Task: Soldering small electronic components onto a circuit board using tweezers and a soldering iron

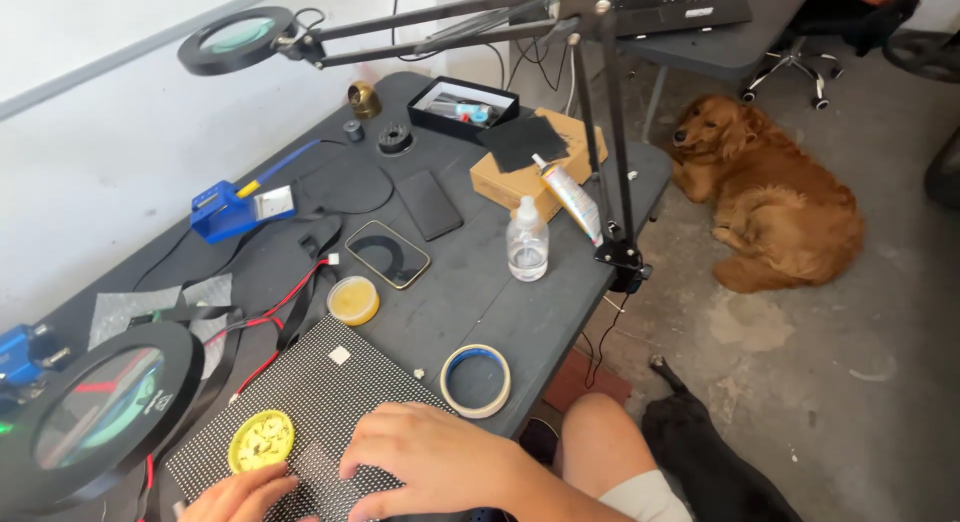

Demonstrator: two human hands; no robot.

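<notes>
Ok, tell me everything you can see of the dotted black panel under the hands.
The dotted panel is a flat, rectangular black board covered in a fine, regular grid of pale dots, like an LED matrix. It lies flat at the near end of the dark table, turned at an angle to its edge. A small white square sits on it near the far corner, and a round yellow container rests on its left part. The right hand presses flat on it; the left hand touches its near edge. Red and black wires run alongside.
</notes>
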